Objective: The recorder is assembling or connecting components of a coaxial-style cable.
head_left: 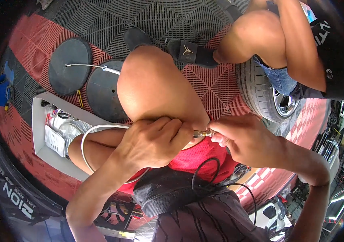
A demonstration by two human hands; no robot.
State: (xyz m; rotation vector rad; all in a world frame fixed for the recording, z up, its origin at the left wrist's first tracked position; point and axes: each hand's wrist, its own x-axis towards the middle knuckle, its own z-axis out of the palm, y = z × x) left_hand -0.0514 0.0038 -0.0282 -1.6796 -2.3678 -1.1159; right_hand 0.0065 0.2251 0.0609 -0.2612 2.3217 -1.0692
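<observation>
Over my lap, my left hand [151, 141] is closed, knuckles up, around the end of a thin pale hose [84, 147]. The hose loops out to the left past my leg. A small brass-and-silver metal fitting [202, 134] sticks out between my two hands. My right hand [242, 139] pinches its right end between thumb and bent fingers. My left fingers hide where the hose meets the fitting. Under both hands lie my bare knee and red shorts [204, 155].
A white open box [39, 129] with bagged parts stands left. Two round black discs [70, 66] lie on the red and black grid floor, one with a cable. A person sits at upper right by a wheel [260, 90]. A black cable [246, 187] crosses my lap.
</observation>
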